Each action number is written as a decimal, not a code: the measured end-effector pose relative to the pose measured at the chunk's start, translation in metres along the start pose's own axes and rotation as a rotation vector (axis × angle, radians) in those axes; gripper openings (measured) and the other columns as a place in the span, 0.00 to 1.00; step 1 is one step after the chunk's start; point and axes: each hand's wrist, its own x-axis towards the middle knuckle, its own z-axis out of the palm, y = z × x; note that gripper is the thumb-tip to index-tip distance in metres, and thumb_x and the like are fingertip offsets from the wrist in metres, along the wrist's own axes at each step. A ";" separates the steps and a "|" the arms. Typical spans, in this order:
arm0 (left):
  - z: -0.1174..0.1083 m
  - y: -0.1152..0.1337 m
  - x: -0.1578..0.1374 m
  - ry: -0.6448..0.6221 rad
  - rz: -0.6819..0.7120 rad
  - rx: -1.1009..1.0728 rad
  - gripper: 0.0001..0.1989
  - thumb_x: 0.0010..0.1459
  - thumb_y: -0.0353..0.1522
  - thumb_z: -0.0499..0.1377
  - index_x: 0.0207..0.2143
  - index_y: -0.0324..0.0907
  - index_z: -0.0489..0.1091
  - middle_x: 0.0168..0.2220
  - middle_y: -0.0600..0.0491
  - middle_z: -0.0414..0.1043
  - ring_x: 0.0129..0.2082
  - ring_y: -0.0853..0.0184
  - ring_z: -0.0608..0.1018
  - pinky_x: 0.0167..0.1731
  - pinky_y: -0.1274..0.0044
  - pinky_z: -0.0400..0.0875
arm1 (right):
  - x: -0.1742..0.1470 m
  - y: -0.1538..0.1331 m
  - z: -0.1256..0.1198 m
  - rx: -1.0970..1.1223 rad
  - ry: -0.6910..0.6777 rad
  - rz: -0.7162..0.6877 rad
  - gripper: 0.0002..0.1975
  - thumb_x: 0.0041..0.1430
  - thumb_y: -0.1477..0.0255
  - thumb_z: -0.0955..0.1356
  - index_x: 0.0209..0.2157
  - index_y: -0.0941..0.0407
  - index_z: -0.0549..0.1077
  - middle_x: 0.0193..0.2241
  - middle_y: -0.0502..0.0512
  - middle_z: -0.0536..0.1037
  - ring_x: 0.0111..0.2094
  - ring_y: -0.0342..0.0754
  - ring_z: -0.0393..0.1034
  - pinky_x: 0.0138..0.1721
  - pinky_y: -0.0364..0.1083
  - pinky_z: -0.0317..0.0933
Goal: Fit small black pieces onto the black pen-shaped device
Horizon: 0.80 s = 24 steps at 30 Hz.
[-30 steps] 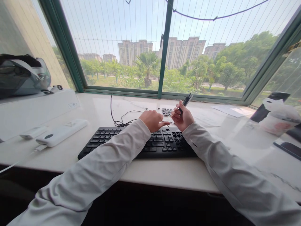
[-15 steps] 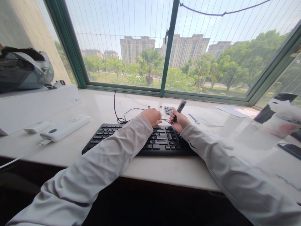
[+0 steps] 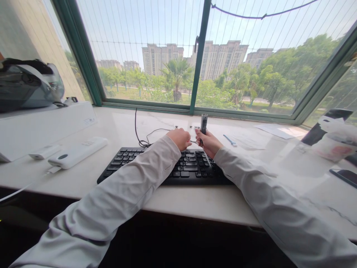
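A black keyboard (image 3: 156, 167) lies on the white window ledge (image 3: 117, 130) in front of me. My right hand (image 3: 209, 143) grips a slim black tool (image 3: 203, 123) that stands almost upright above the keyboard's far right keys. My left hand (image 3: 182, 138) is curled just left of it, over the keyboard's back edge, and pinches a thin wire; what else it holds is hidden. A black cable (image 3: 141, 139) runs from behind the keyboard toward the window.
A white power bank (image 3: 76, 152) and a small white device (image 3: 44, 151) lie to the left, beside a white box (image 3: 41, 124) with a helmet (image 3: 28, 83) on top. To the right are a blue strip (image 3: 230, 139), papers (image 3: 279, 131), a cup (image 3: 333, 143) and a phone (image 3: 344, 175).
My right hand has swung the black tool from leaning right to nearly upright and moved closer to my left hand. The view shifted slightly left.
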 end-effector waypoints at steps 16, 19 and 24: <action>-0.004 -0.008 -0.001 0.045 -0.123 0.006 0.17 0.55 0.44 0.55 0.36 0.44 0.76 0.36 0.46 0.74 0.38 0.58 0.76 0.38 0.70 0.69 | 0.001 0.005 0.000 -0.079 -0.121 -0.090 0.23 0.42 0.52 0.72 0.27 0.55 0.63 0.18 0.43 0.58 0.22 0.38 0.50 0.23 0.42 0.43; -0.003 -0.008 -0.001 0.043 -0.120 0.002 0.16 0.55 0.44 0.55 0.36 0.44 0.76 0.36 0.45 0.74 0.38 0.58 0.76 0.38 0.70 0.69 | 0.000 0.003 0.001 -0.047 -0.123 -0.074 0.23 0.41 0.53 0.73 0.27 0.55 0.63 0.19 0.43 0.58 0.21 0.38 0.50 0.23 0.42 0.43; -0.003 -0.008 -0.001 0.042 -0.116 0.003 0.17 0.56 0.44 0.55 0.37 0.44 0.76 0.37 0.45 0.74 0.38 0.57 0.76 0.39 0.69 0.69 | -0.002 0.001 0.001 -0.018 -0.171 -0.059 0.22 0.41 0.54 0.73 0.27 0.55 0.64 0.19 0.44 0.59 0.21 0.38 0.51 0.22 0.41 0.45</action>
